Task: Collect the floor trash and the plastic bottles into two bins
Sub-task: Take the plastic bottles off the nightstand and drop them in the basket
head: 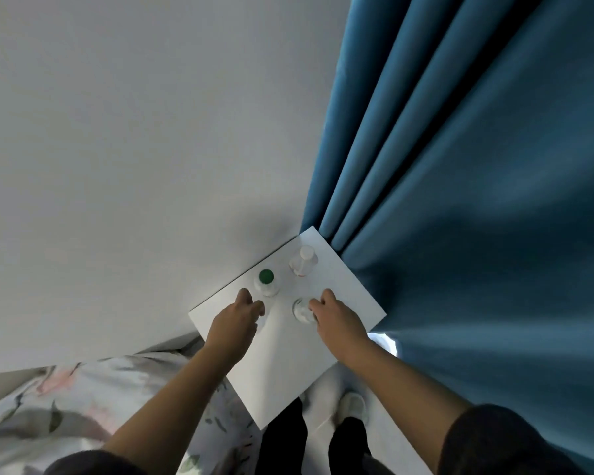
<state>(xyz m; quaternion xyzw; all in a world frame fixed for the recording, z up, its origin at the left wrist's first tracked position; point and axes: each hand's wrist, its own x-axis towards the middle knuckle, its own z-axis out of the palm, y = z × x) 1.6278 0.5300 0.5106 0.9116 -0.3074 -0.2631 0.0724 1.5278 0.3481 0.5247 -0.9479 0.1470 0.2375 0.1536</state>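
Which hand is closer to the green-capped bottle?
Left. The left hand sits just beside the green-capped bottle; the right hand is farther right, gripping a clear bottle.

I'm seeing glossy clear plastic bottles (302, 264), a smooth matt white tabletop (288, 358), matt blue cloth curtains (460, 166) and printed cloth bedding (83, 392).

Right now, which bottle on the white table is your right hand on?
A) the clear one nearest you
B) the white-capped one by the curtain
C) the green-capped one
A: the right hand curls round the clear bottle; the green-capped bottle and the white-capped bottle stand farther back, clear of it.
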